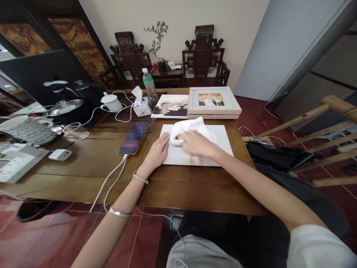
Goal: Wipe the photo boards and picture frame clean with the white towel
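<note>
A white flat panel lies on the wooden table in front of me, with some yellowish marks near its lower middle. My right hand is closed on a folded white cloth and presses it against the panel's surface. Part of the cloth is hidden under the fingers. My left hand rests flat at the panel's left edge, fingers stretched out together, holding nothing. Just behind the panel are a photo print and a thick cream picture frame with a small photo inside.
To the left lie a charging phone, a white charger and a power strip. A tissue box, a green-labelled bottle, a lidded white cup and a patterned mug stand farther back. White cables cross the table.
</note>
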Demonstrator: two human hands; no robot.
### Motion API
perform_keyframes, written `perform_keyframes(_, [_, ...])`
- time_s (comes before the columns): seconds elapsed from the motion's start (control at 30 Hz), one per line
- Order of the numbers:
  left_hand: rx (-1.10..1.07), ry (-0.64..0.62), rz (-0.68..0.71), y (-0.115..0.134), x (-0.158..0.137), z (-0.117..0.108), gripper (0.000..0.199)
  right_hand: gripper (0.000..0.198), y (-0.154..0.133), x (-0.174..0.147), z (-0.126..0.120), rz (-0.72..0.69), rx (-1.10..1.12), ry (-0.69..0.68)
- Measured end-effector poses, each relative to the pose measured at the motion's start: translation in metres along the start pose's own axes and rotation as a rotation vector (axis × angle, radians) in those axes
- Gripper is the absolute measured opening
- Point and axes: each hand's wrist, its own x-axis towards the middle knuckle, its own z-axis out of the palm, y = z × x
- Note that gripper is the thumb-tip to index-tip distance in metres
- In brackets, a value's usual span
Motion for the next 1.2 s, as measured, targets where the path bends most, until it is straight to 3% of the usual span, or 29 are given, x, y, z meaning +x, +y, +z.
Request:
perform_keyframes(0.2, [0.016, 0.007, -0.009, 0.000, 0.000, 0.000, 0.044, 0.035, 0.030, 0.059, -0.016, -0.067, -0.035, -0.016])
perform_keyframes(0.37, [0.017, 0.006, -0.007, 0.000, -0.001, 0.000, 0.043, 0.034, 0.034, 0.073, -0.019, -0.070, -0.046, -0.001])
perform_keyframes(0.53, [0.000, 0.002, 0.008, 0.003, 0.000, -0.002, 0.043, 0.035, 0.017, 0.046, -0.006, -0.078, -0.077, -0.017])
perform_keyframes(0.8, [0.004, -0.008, -0.015, 0.002, 0.000, -0.001, 0.045, 0.037, -0.031, -0.053, 0.042, -0.250, -0.270, 0.067])
perform_keyframes(0.93, [-0.001, -0.018, -0.020, 0.002, 0.000, -0.003, 0.045, 0.034, -0.051, -0.089, 0.050, -0.315, -0.258, 0.045])
perform_keyframes(1.07, [-0.008, -0.059, -0.007, 0.000, 0.000, -0.007, 0.047, 0.033, -0.049, -0.085, 0.038, -0.330, -0.190, 0.037])
perform_keyframes(1.2, [-0.007, -0.084, -0.007, -0.001, 0.001, -0.010, 0.047, 0.036, -0.025, -0.051, 0.023, -0.225, -0.105, -0.004])
